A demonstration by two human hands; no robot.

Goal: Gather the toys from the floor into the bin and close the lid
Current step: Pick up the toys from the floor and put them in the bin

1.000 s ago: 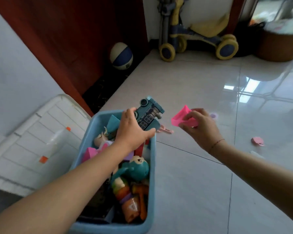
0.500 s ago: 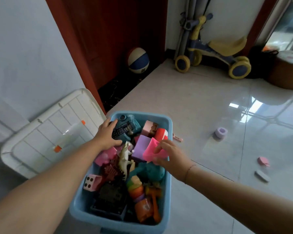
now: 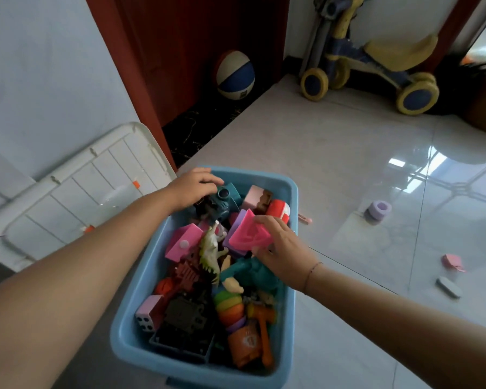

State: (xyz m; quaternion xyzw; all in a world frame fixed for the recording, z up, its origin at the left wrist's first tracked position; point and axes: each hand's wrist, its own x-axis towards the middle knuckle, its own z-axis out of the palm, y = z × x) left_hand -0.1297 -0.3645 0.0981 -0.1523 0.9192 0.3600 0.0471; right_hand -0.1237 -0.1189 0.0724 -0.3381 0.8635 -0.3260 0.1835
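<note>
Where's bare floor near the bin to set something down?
Free: tiles between the bin and the ride-on toy, and right of the bin's near end. Crowded: the toy-heaped bin and around the lilac ring, pink piece, grey piece.

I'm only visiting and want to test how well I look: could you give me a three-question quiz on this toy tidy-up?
1. True or false: the white lid covers the blue bin.
2. The right hand holds: A) a pink triangular mould, B) a yellow duck, C) a green car?
3. Fill in: the left hand holds a teal toy in the bin, while the purple ring lies on the ____.
Key: 1 false; 2 A; 3 floor.
</note>
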